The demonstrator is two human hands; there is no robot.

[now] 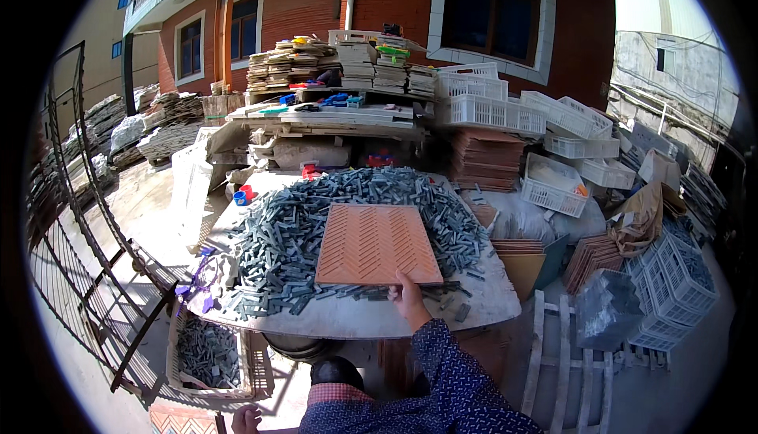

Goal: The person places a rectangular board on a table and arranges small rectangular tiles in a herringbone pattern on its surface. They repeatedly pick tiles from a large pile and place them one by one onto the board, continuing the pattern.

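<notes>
Gripping the near edge of an orange-brown herringbone-grooved tray [379, 243]: right hand [407, 301], thumb on the upper face, fingers closed on the rim right of its middle. Tray is face up, roughly level, above the near-central part of a large heap of grey-green strips [272, 233]; whether it rests on them or is held clear of them cannot be told. Left hand [246, 419] low at the bottom edge of the view, well apart from the tray, fingers curled; cannot tell whether anything is in it. Near it, lower left: a second herringbone panel [183, 418], partly cut off by the view's edge.

Strips spread across a pale worktable [493, 301], a few loose ones along its near side. Left part of the table: small blue cup [240, 198] beside a red one, purple tangle [207, 305] at the table's edge. Below on the ground, a pale crate [248, 363] holding more strips.

Beyond the table: stack of reddish-brown trays [485, 162] at right, white plastic crates [497, 114] behind it. Right foreground: slatted frame [586, 367] on the ground.
</notes>
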